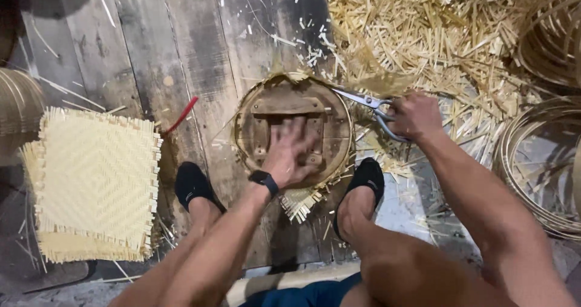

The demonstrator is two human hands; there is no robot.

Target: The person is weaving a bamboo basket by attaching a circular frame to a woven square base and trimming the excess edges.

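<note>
Bamboo trimming on a plank floor (181,47), with scissors at the rim of a round form.

Offcuts (423,35) heap at one o'clock, hoops (532,162) lie at three, and a square woven mat (97,183) at nine. In the centre sits the round wooden mould (290,110) with woven fringe (299,203) showing under it; the left hand (290,153) presses it flat, fingers spread. The right hand (414,116) has its fingers closed through the scissors (369,104), blades at the mould's two o'clock rim. If the pressing hand eases, the mould could probably shift and the cut run crooked; bare legs sit close to the blades.
</note>
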